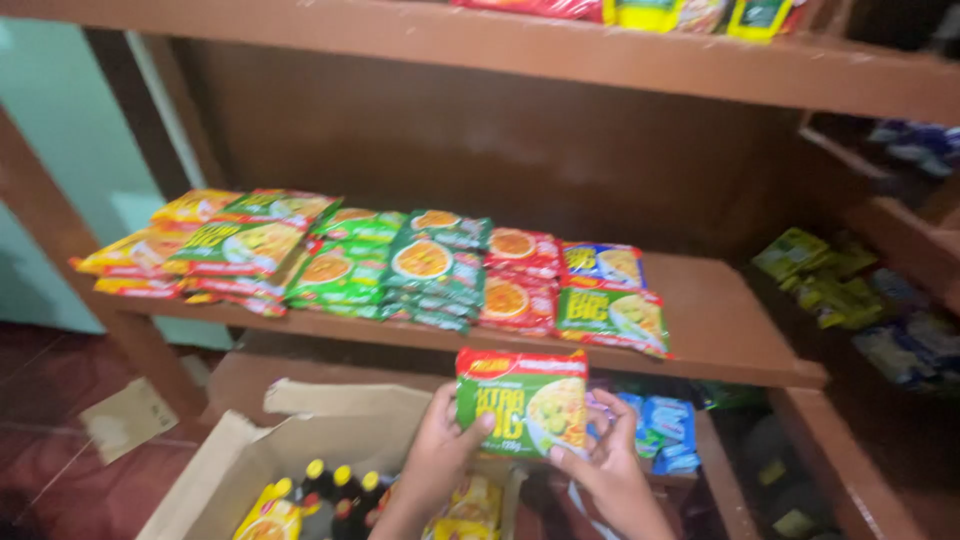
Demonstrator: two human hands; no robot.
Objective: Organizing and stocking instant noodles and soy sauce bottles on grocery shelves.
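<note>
Both hands hold one green instant-noodle packet (522, 400) upright in front of the middle wooden shelf (720, 330), just below its front edge. The left hand (440, 450) pinches the packet's lower left side, thumb across the front; the right hand (610, 465) clamps its lower right corner, fingers curled round the edge. Both grips are closed on the packet, neither loose.

Above the grip and slightly right lies a matching green packet (612, 315) at the end of a row of noodle packets (380, 260), stacked in overlapping piles further left. The bare shelf board runs to the right of that last packet.

Risks, as I judge them: the packet is gripped only along its lower part, so its top could flop forward or slip out, since the wrapper looks smooth and glossy. Squeezing harder could crush the brittle noodle block inside. Lifted straight up, the packet's top edge could catch the shelf lip. The piles to the upper left overhang the front edge, and a nudge could slide them off.

Directly under the grip stands an open cardboard box (250, 460) with yellow-capped dark bottles (340, 490); a dropped packet would land among them. Blue packets (665, 425) sit just right of the right hand, close enough to be knocked.
</note>
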